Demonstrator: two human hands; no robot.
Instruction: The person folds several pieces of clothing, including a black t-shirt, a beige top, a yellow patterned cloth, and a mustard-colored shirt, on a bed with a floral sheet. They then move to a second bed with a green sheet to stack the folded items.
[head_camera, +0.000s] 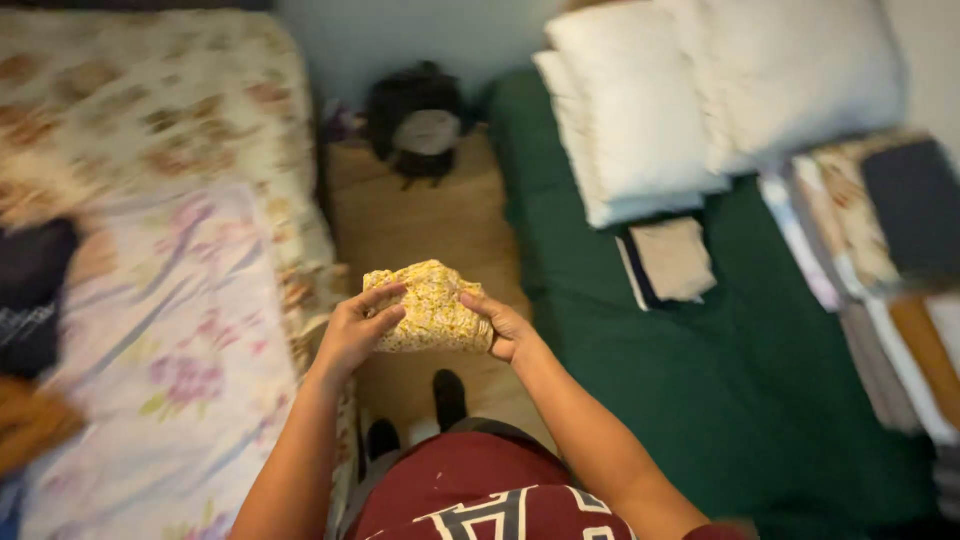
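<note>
On the far left we are seeing a floral bedspread (150, 120) covering a bed, with a paler flowered sheet (190, 350) lying over its near part and a dark garment (30, 290) resting at the left edge. Between the two beds, a strip of tan floor (420, 225) is running away from us, and a black bag (416, 120) is sitting at its far end against the wall.

We are holding a small yellow patterned cloth bundle (432, 305) over that strip, just above our knees. Its long axis is running left to right, its rounded top bulging toward the far side. Our left hand (352, 330) is gripping its left end, fingers curled over the front; our right hand (505, 328) is pinching its right end.

To the right, a green bed (700, 380) is offering open room in its near middle. White pillows (640, 110) are lying at its far end, a folded beige cloth (672, 260) just near of them, and stacks of folded linens (880, 260) are lining the right edge.
</note>
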